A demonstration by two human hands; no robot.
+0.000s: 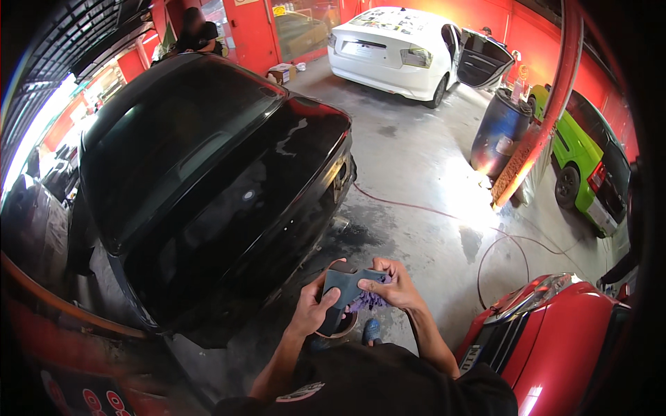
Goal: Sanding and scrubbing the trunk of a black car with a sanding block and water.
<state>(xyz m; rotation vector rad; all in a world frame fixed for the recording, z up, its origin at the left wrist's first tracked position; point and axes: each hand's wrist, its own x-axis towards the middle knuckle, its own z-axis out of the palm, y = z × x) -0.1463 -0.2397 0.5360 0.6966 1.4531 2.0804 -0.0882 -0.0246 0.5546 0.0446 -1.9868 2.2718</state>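
Observation:
Low in the middle, my left hand [313, 305] is closed on a dark grey sandpaper sheet [338, 283], its thumb pressed on the face. My right hand [397, 286] pinches the sheet's other side between thumb and fingers. The sheet is bent, with a notch along its upper edge and a brownish edge behind. Purple shaggy cloth [368, 301] shows just below my right hand; whether that hand also grips it, I cannot tell. Under the sheet, the rim of a round bucket [345, 334] is partly visible by my feet.
A black car [229, 201] stands close on the left, a red car [555, 333] at near right. Farther off are a white car [395, 52] with an open door, a green car [579, 149], and a blue drum [501, 132] beside a post. A hose [423, 208] crosses the floor. Another person [198, 35] stands behind the black car.

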